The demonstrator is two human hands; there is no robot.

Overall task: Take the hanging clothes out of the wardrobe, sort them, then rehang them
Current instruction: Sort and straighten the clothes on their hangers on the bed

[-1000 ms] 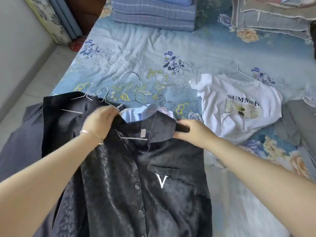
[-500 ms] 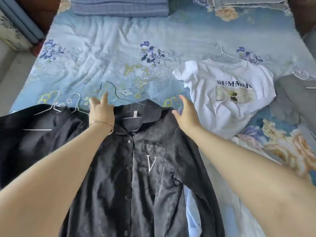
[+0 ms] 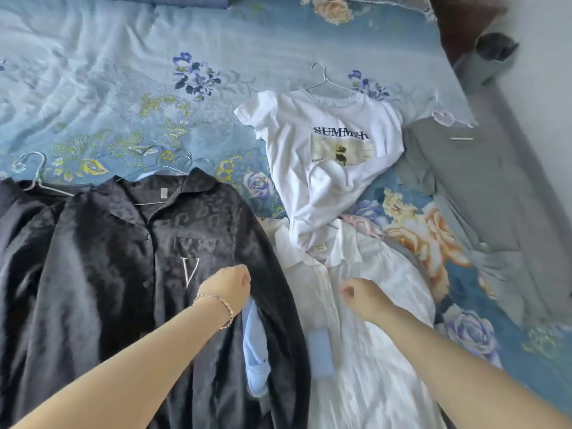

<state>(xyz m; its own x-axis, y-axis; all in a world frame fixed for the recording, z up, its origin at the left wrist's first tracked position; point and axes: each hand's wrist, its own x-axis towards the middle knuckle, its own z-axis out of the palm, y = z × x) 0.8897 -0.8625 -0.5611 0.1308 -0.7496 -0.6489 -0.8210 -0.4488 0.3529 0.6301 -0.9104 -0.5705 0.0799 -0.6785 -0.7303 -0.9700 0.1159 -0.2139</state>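
Holding both arms out, I see my left hand [image 3: 227, 284] curled on the black shirt [image 3: 108, 274] and my right hand [image 3: 362, 297] curled over the white shirt [image 3: 371, 360]; whether either grips cloth, I can't tell.

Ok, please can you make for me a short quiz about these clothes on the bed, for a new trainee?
1. True or false: the white T-shirt lies on top of the black shirt.
2. Which letter is on the black shirt's pocket? A) S B) V C) M
3. Which hand wears the bracelet?
Key: 1 false, it lies to the right of the black shirt; 2 B; 3 the left hand.
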